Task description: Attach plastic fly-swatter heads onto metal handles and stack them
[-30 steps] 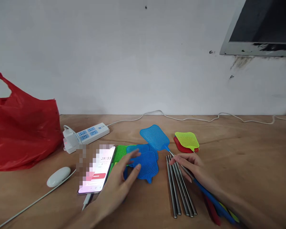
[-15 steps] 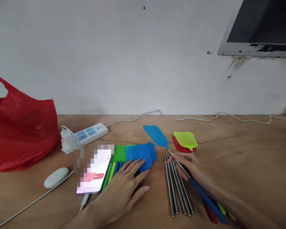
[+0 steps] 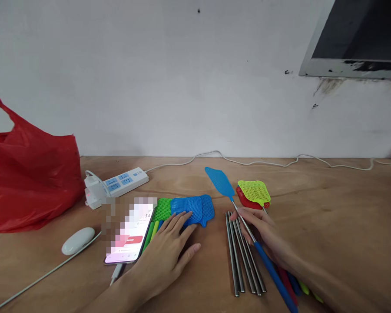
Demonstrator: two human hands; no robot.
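My left hand (image 3: 164, 254) lies flat and open, fingers spread, on a stack of blue swatter heads (image 3: 193, 208) beside a green head (image 3: 163, 209); coloured handles (image 3: 154, 231) show under its fingers. My right hand (image 3: 258, 228) is closed on the metal rod of an assembled blue fly swatter (image 3: 220, 181), whose head is lifted and tilted and whose blue handle (image 3: 273, 274) runs back toward me. Several bare steel rods (image 3: 243, 254) lie side by side just left of that hand. A yellow-green head on a red head (image 3: 254, 192) rests beyond it.
A phone (image 3: 130, 234) with a lit screen lies left of the heads, its cable running toward me. A white power strip (image 3: 115, 184), a white oval mouse-like object (image 3: 78, 240) and a red plastic bag (image 3: 29, 174) stand further left. A white cable (image 3: 280, 163) runs along the wall.
My left hand has come down flat onto the blue heads and pressed them into a stack. The held blue swatter has turned edge-on and shifted right.
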